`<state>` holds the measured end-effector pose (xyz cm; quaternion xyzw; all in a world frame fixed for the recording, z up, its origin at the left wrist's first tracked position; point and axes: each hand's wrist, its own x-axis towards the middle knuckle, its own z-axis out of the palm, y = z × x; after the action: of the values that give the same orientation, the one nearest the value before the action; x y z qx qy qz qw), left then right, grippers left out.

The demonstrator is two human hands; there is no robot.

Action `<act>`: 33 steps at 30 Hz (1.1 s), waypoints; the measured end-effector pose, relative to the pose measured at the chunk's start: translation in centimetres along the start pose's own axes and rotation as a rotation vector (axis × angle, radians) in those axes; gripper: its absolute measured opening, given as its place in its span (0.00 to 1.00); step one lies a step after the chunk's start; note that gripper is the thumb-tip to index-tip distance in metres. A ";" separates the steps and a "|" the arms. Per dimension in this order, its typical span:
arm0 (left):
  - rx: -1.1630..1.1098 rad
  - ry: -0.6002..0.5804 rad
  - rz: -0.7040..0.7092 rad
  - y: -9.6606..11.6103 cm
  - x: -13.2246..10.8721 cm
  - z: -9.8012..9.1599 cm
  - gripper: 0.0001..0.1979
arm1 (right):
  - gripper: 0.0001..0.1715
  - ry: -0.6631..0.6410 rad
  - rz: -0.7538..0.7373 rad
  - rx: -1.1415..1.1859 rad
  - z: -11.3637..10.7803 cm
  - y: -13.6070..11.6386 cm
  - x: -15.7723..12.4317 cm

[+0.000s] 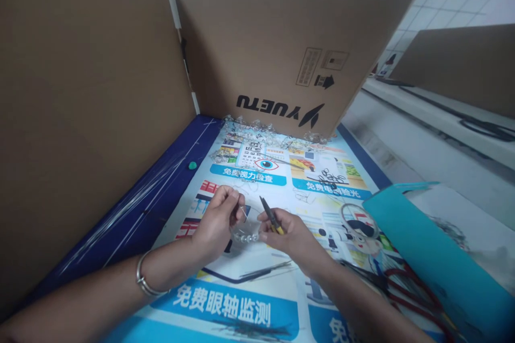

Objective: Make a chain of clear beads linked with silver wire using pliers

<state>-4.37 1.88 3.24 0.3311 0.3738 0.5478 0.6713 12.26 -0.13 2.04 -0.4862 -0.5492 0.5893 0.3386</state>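
My left hand [221, 217] is closed in a pinch around one end of a strand of clear beads [246, 238], with a short thin piece sticking out at the fingertips. The beads hang in a shallow curve between both hands. In my right hand [289, 231] is a pair of small pliers [269, 213], dark pointed jaws up and a bit of yellow on the handle. The fingertips of that hand also touch the strand's other end. Both hands are above a printed poster sheet [277, 295]. What exactly the left fingertips grip is too small to make out.
Cardboard panels [281, 37] stand at the back and left. Clear bead strands [257, 131] lie along the back; black loops [330, 177] lie nearer. Thin wires [265, 270] rest before me. Red-handled scissors [414, 284] and a turquoise box [418, 230] are on the right.
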 end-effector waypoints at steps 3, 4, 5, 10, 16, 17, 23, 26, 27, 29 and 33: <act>-0.079 0.012 -0.022 0.1 -0.2 0.1 0.09 | 0.17 -0.021 0.017 0.014 0.3 -0.2 -0.2; -0.096 0.011 -0.025 0.1 -0.2 0.2 0.09 | 0.17 -0.021 0.021 0.012 0.4 -0.2 -0.3; -0.111 0.010 -0.025 0.2 -0.3 0.2 0.09 | 0.17 -0.019 0.023 0.007 0.5 -0.3 -0.4; -0.141 0.001 -0.025 0.3 -0.4 0.4 0.09 | 0.12 0.010 0.011 -0.017 0.9 -0.8 -0.5; -0.039 0.013 0.005 0.2 -0.3 0.3 0.09 | 0.12 0.080 0.048 0.011 0.9 -0.9 -0.6; -0.001 0.019 0.019 0.2 -0.3 0.3 0.09 | 0.13 0.100 0.053 0.024 0.9 -0.8 -0.6; 0.089 0.032 0.000 -0.9 -0.5 0.3 0.12 | 0.14 0.157 0.012 0.089 0.6 -0.5 -0.4; 0.071 0.011 -0.063 -1.7 -0.8 0.5 0.12 | 0.14 0.160 -0.005 0.097 0.7 -0.4 -0.3; 0.061 0.006 -0.083 -1.9 -1.0 0.5 0.12 | 0.15 0.167 -0.002 0.100 0.8 -0.4 -0.3; 0.031 0.007 -0.121 -2.2 -1.2 0.7 0.12 | 0.17 0.192 -0.003 0.116 0.9 -0.2 -0.3; -0.041 0.018 -0.189 -2.1 -1.5 0.9 0.13 | 0.14 0.239 -0.028 0.130 1.2 0.0 -0.2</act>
<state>-2.78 0.03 2.08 0.2757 0.3981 0.4922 0.7233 11.23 -0.70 1.95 -0.5222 -0.4723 0.5567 0.4409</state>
